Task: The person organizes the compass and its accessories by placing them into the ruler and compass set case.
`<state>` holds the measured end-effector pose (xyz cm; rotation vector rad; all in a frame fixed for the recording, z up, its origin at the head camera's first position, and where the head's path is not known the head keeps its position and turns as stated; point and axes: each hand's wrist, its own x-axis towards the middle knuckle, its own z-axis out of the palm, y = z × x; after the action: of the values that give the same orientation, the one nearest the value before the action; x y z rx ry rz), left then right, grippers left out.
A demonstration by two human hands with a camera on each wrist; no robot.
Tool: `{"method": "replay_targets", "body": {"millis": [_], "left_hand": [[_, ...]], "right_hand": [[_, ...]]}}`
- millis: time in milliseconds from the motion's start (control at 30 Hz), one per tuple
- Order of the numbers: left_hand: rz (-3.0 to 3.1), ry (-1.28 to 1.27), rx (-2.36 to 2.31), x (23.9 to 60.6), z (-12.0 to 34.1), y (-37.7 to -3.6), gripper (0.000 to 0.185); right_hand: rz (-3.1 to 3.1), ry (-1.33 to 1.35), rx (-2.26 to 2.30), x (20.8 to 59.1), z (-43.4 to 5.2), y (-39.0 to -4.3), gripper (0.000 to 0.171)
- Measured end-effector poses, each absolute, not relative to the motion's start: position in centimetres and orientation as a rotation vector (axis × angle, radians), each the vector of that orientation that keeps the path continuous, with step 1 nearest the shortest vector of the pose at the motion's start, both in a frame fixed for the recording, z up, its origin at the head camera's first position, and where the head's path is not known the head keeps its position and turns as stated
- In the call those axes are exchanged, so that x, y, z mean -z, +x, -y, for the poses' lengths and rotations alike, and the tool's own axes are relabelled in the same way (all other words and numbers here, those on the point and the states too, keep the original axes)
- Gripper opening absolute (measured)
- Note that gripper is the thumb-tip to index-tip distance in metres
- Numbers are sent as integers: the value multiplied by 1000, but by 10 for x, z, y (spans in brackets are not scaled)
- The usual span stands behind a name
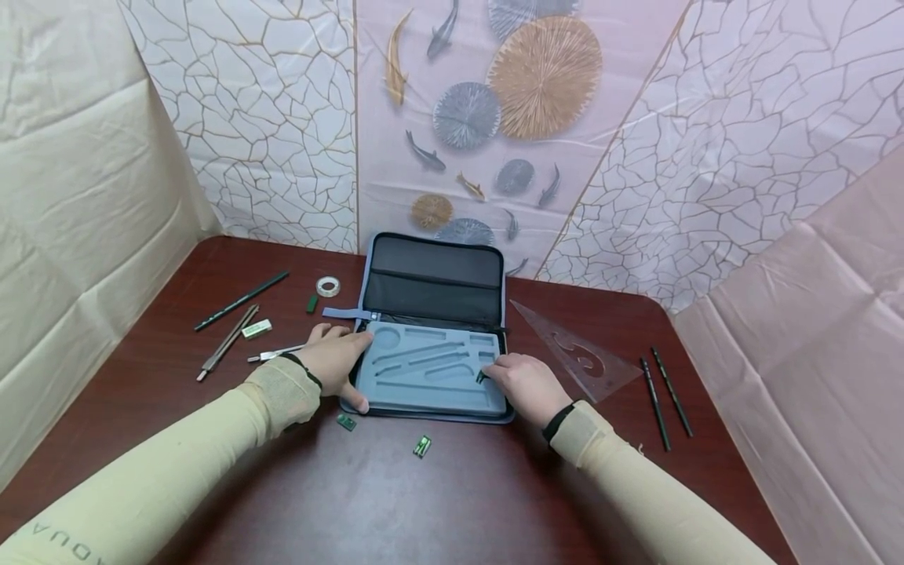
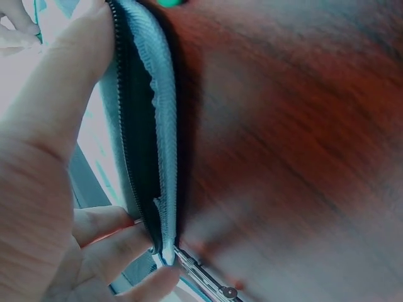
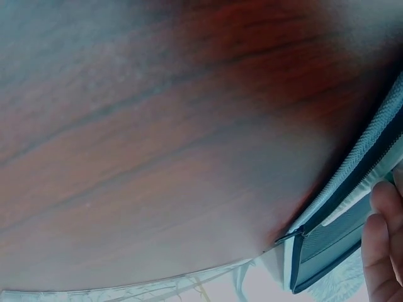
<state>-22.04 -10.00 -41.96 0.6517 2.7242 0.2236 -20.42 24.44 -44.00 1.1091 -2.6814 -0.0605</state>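
Note:
An open grey-blue zip case (image 1: 431, 329) lies on the dark red table (image 1: 459, 502), its lid propped against the back wall. A grey foam insert (image 1: 424, 384) with shaped hollows fills its near half. My left hand (image 1: 335, 357) grips the case's left edge, thumb at the near corner. In the left wrist view my left hand (image 2: 56, 189) pinches the zipper edge (image 2: 160, 126), thumb laid along it. My right hand (image 1: 526, 384) holds the case's right edge, fingers curled onto the foam. The right wrist view shows the case edge (image 3: 352, 182) and fingertips (image 3: 384, 251).
Left of the case lie a long black pencil (image 1: 240, 300), a compass (image 1: 227, 341), a white eraser (image 1: 256, 329), a tape roll (image 1: 328, 286) and a metal tool (image 1: 275, 354). A clear set-square (image 1: 579, 353) and two black pencils (image 1: 664, 400) lie right. Two small green pieces (image 1: 421, 446) lie in front.

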Motion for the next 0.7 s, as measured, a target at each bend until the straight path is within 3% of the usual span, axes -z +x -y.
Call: {"method": "replay_targets", "body": {"millis": [700], "left_hand": [[-2756, 657, -190, 423, 98, -223, 126]], "right_hand": [[2647, 1132, -7, 442, -250, -200, 30]]}}
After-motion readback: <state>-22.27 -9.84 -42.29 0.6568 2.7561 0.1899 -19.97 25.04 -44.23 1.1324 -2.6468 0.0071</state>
